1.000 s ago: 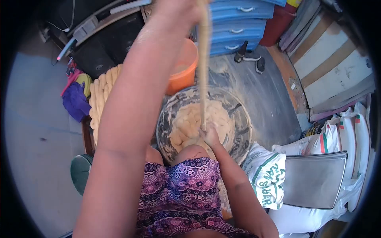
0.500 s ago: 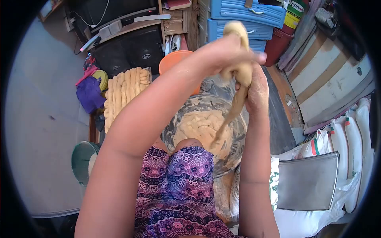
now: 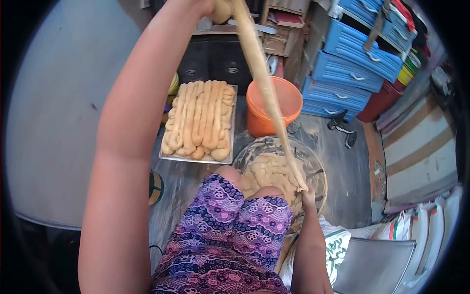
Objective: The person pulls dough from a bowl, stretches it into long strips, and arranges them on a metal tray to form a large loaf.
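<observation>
A long rope of pale dough (image 3: 264, 83) stretches taut from the top edge of the view down toward the lower right. Its upper part is gripped by my left hand (image 3: 207, 7), raised high and partly cut off by the frame, with a thick bunch of dough beside it. My right hand (image 3: 308, 197) is closed around the rope's lower end, over the right side of a round basin (image 3: 320, 169). Inside the basin lies a floury mass of dough (image 3: 267, 171). Left of it, a metal tray (image 3: 234, 127) is piled with long dough ropes (image 3: 198, 117).
An orange bucket (image 3: 259, 120) stands behind the basin. Blue drawers (image 3: 342, 73) and a dark red bin (image 3: 379, 103) are farther back. Black shoes or sandals (image 3: 342, 128) lie near the drawers. White sacks (image 3: 421, 245) and a grey chair (image 3: 374, 262) are at right.
My hands have moved far apart: the left up and leftward, the right down to the basin. The bunched dough is now pulled into a long rope. The view has shifted, showing the whole tray.
</observation>
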`<action>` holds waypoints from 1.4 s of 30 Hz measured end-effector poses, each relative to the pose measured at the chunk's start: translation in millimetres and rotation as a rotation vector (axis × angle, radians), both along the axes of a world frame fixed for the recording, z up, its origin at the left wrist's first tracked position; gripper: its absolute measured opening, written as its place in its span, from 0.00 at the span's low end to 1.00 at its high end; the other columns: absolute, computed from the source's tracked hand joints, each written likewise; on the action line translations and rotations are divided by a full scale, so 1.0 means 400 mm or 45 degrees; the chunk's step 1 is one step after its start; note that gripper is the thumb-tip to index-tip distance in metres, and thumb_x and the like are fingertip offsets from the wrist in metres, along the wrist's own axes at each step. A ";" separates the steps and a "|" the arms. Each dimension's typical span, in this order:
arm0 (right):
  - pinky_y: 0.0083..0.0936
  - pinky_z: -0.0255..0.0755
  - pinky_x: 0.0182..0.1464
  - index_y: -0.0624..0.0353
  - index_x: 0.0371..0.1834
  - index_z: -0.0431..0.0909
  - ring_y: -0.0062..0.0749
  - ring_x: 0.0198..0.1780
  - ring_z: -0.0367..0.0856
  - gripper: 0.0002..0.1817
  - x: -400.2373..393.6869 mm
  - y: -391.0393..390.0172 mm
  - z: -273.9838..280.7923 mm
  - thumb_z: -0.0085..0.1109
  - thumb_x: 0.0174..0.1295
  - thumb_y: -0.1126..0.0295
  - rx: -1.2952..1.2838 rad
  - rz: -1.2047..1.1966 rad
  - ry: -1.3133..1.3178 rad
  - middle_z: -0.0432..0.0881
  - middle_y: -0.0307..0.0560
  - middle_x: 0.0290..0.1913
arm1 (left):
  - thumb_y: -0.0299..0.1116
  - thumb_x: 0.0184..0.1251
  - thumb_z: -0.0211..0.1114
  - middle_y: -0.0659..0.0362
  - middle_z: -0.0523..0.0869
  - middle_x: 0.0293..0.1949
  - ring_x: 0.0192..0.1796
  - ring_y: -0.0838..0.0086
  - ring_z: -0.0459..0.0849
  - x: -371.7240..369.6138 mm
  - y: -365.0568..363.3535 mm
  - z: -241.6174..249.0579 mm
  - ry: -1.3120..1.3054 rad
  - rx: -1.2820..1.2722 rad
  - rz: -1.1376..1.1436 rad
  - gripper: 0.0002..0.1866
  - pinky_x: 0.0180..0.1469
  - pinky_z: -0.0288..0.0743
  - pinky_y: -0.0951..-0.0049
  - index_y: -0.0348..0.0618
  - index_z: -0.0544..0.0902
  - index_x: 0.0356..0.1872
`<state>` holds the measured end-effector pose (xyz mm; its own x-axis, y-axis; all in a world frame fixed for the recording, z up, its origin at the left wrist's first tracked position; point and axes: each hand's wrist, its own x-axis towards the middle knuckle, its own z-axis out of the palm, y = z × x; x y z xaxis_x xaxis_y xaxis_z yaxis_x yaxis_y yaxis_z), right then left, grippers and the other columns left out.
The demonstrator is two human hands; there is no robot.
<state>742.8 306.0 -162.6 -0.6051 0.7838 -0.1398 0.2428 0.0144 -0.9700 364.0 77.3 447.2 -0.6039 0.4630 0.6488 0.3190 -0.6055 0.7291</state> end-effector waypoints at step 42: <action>0.25 0.67 0.50 0.62 0.43 0.73 0.27 0.44 0.73 0.14 -0.906 -0.364 0.479 0.47 0.52 0.75 -0.165 0.356 -0.013 0.77 0.43 0.39 | 0.45 0.62 0.60 0.53 0.81 0.44 0.50 0.70 0.78 -0.488 -0.341 -0.838 -0.227 -1.453 -0.174 0.24 0.52 0.71 0.71 0.33 0.76 0.50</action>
